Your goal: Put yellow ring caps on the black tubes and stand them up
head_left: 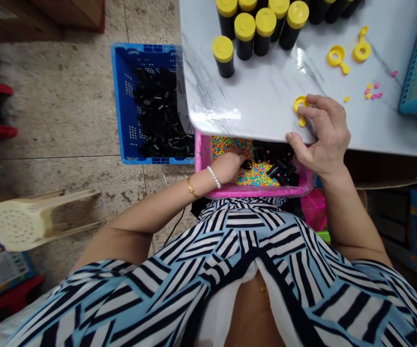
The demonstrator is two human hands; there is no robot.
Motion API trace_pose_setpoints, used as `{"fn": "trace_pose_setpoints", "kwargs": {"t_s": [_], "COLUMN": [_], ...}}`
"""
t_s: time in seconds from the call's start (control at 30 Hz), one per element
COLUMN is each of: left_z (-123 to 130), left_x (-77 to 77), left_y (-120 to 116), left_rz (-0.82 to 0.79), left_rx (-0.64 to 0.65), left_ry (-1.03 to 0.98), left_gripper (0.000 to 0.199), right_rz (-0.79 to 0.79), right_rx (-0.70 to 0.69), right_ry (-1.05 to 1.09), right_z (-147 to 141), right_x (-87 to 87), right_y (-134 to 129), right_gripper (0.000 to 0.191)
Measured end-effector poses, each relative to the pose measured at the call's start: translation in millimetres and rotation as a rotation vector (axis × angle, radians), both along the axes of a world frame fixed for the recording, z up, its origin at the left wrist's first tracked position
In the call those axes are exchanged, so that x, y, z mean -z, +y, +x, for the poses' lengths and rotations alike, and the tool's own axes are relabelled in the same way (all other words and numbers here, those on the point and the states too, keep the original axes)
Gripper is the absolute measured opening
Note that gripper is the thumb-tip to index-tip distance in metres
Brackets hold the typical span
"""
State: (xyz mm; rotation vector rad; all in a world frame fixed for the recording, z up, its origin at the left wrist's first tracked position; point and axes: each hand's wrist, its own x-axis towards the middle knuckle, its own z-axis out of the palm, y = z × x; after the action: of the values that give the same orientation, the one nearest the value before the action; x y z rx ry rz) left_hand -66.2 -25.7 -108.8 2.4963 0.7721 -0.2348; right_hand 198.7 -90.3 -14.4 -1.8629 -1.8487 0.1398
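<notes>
- The marbled white table (pixel 252 96) carries upright black tubes (pixel 225 65) with yellow caps (pixel 223 48), plus yellow rings (pixel 362 52) and loose beads (pixel 372 91).
- A blue crate (pixel 122 96) on the floor (pixel 60 96) is heaped with uncapped black tubes (pixel 158 113).
- A pink tub (pixel 203 159), just below the table edge, holds colored beads (pixel 255 176).
- The right hand (pixel 326 135) has a closed grip on one yellow ring (pixel 300 103) at the table edge.
- The left hand (pixel 228 166) is down in the tub, its grip curled at a black tube (pixel 246 165); whether it has hold, I cannot tell.
</notes>
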Motion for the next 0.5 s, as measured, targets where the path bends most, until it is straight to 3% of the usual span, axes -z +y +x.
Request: {"fn": "trace_pose_setpoints", "kwargs": {"t_s": [0.2, 0.3, 0.4, 0.5], "left_z": [-21, -22, -22, -22], "left_x": [1.3, -3.4, -16.8, -44.3], "left_y": [13, 7, -1, -5], "left_rz": [-0.23, -0.259, -0.199, 0.051], "left_rx": [-0.079, -0.032, 0.05, 0.088], "left_ry": [-0.213, -0.366, -0.59, -0.823], "left_gripper": [0.049, 0.044, 0.031, 0.031], "right_rz": [0.004, 0.01, 0.002, 0.027], "right_rx": [-0.008, 0.008, 0.018, -0.062], "right_ry": [-0.067, -0.089, -0.092, -0.058], "right_z": [-3, -4, -2, 1], "right_x": [-3.2, -2.7, -2.9, -6.5], "right_y": [-1, 0, 1, -1], "right_gripper": [0.057, 0.053, 0.053, 0.061]}}
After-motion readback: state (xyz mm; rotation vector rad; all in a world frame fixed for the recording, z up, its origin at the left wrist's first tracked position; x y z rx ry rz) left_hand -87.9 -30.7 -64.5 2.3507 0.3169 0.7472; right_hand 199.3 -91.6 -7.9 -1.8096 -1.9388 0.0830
